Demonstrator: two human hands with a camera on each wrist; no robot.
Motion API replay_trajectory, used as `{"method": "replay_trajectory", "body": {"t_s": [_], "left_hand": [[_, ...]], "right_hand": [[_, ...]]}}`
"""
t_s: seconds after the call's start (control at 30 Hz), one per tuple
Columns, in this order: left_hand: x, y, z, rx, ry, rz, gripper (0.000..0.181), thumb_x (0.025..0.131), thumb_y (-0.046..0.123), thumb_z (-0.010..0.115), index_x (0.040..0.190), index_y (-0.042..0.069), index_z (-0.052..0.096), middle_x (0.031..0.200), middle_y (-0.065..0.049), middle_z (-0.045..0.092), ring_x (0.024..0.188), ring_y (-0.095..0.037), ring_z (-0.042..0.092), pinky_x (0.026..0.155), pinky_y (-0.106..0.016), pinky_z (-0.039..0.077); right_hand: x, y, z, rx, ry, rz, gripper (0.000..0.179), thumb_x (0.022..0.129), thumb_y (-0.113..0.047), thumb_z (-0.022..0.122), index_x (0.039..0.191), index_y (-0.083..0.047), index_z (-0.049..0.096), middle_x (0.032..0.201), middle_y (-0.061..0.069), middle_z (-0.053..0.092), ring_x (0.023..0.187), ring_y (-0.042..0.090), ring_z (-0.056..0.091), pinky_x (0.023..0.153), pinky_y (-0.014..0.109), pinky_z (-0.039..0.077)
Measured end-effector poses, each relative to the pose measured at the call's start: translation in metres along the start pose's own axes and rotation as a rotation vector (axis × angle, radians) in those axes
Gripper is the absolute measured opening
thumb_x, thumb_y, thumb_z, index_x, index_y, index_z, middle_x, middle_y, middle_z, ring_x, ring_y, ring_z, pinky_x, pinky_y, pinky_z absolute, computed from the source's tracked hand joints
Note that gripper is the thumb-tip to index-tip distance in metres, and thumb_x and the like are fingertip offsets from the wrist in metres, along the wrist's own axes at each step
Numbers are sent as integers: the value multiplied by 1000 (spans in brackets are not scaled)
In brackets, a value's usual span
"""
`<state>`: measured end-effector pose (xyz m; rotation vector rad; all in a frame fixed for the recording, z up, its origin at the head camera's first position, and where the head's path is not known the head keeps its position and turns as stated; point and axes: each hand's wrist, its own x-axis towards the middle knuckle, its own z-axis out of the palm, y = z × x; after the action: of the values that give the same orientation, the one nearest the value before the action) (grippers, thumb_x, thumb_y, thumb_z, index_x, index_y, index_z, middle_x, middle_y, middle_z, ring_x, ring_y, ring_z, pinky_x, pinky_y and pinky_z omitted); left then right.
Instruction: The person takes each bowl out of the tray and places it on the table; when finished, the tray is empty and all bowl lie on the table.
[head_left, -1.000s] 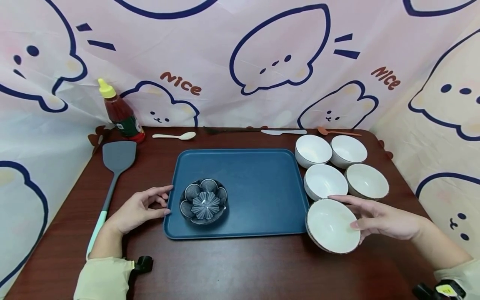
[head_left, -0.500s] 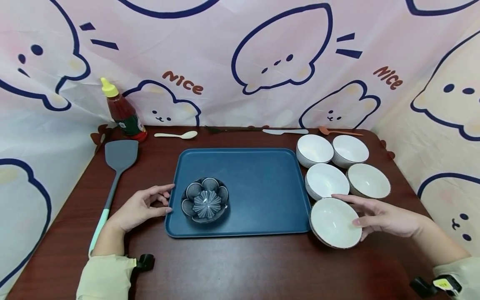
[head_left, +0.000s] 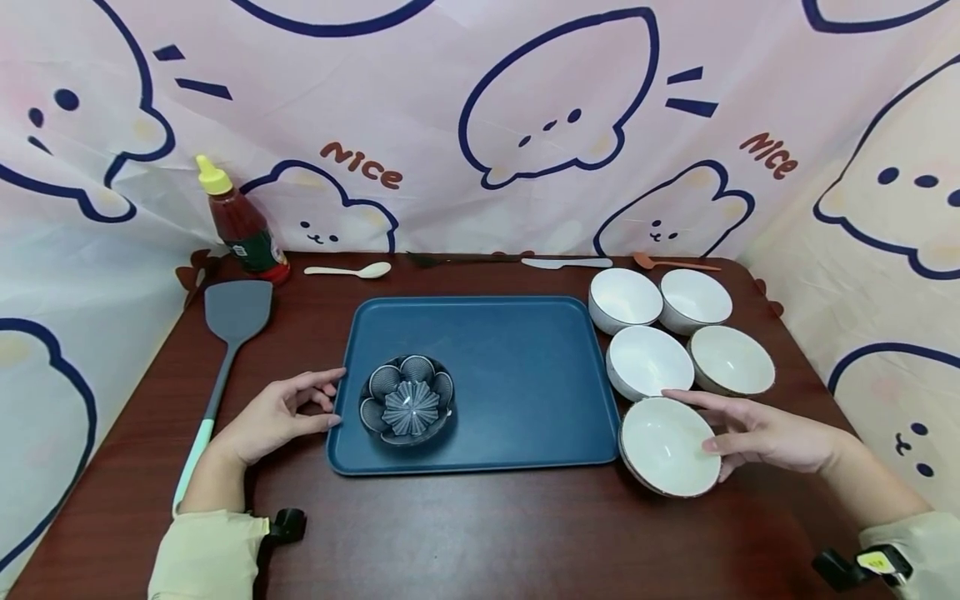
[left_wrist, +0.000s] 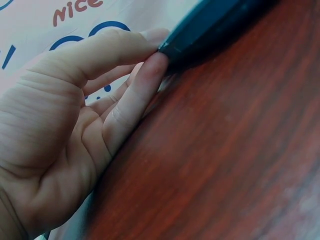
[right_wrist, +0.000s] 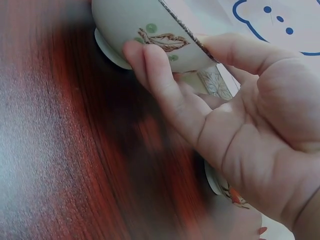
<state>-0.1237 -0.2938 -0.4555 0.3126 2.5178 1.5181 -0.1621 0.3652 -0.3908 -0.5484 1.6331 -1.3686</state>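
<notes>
My left hand (head_left: pixel 273 417) is at the left edge of a blue rectangular tray (head_left: pixel 517 383), thumb and fingertips at its rim; the left wrist view shows them pinching the tray's edge (left_wrist: pixel 200 35). Toward the tray's left side sits a dark grey petal-shaped bowl (head_left: pixel 408 402). With my right hand (head_left: pixel 765 433) I grip a white bowl (head_left: pixel 667 446) by its right side, thumb at the rim and fingers around the outer wall. In the right wrist view, this bowl (right_wrist: pixel 175 25) has a leaf pattern, and its foot is close over the table.
Several white bowls (head_left: pixel 651 358) stand grouped right of the tray. A grey spatula (head_left: pixel 238 312) lies at the left, near a red sauce bottle (head_left: pixel 243 225). Along the back edge lie a cream spoon (head_left: pixel 371 271), a pale knife (head_left: pixel 566 263) and a brown spoon (head_left: pixel 675 264).
The white bowl in my right hand has shifted slightly away from me and settled a little. The left hand and tray have stayed put; the head view swayed slightly.
</notes>
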Motion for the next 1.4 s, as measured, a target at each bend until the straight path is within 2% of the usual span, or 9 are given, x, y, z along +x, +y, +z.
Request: {"method": "replay_trajectory", "body": {"t_s": [0.17,0.3,0.4,0.63,0.77,0.93,1.13,1.27,1.4], "left_hand": [[0,0,0,6,2,-3,64,86,20,79,144,10,52,114,-13,58,95,-11,62,81,-17,53],[0,-1,1,4,1,0,64,86,20,80,143,10,52,113,-13,59,95,-11,62,81,-17,52],[1,0,0,0,-3,5,64,86,19,79,144,9,52,113,-13,59,95,-11,62,81,-17,53],[0,-1,1,-7,-2,-7,65,86,21,79,144,11,52,113,-13,58,96,-11,62,82,-17,52],[0,-2,1,-5,-4,-7,65,86,21,79,144,12,52,113,-13,58,96,-11,62,81,-17,52],[1,-1,0,-3,-4,-2,64,86,20,79,144,12,52,113,-13,58,97,-12,62,81,-18,53],[1,1,-1,12,-6,-10,65,86,22,80,144,12,52,114,-12,59,97,-11,62,82,-17,53],[1,1,-2,11,0,-1,64,86,22,79,144,12,52,113,-12,59,96,-11,62,81,-17,52],[0,-1,-1,8,-5,3,64,87,21,79,144,12,52,114,-12,58,96,-10,62,81,-17,53]], "right_hand": [[0,0,-1,-10,15,25,69,103,3,41,161,-16,10,149,-5,41,112,32,64,83,54,57],[-2,1,-1,-39,31,47,70,103,2,42,161,-17,9,149,-11,40,108,34,65,84,54,56],[-3,0,-1,-75,51,58,70,104,1,43,161,-18,9,147,-15,43,106,35,66,84,54,56],[-10,-17,1,-200,133,98,65,105,-5,45,161,-16,14,137,-11,54,102,35,68,83,48,58],[-19,-27,-6,-220,161,23,62,105,-1,41,160,-9,14,135,-6,60,95,39,69,82,43,59],[-24,-33,-15,-184,169,-89,61,104,6,36,159,-6,13,138,-1,60,99,38,68,85,38,58],[-10,-34,-16,-90,105,-196,60,103,12,30,158,-2,11,143,15,55,106,39,67,90,41,57],[8,-40,-11,-63,106,-191,58,103,10,32,158,-2,16,142,18,55,106,36,69,90,42,57],[27,-51,-4,-73,107,-138,55,105,4,36,158,-8,23,140,17,56,105,34,70,90,42,57]]}}
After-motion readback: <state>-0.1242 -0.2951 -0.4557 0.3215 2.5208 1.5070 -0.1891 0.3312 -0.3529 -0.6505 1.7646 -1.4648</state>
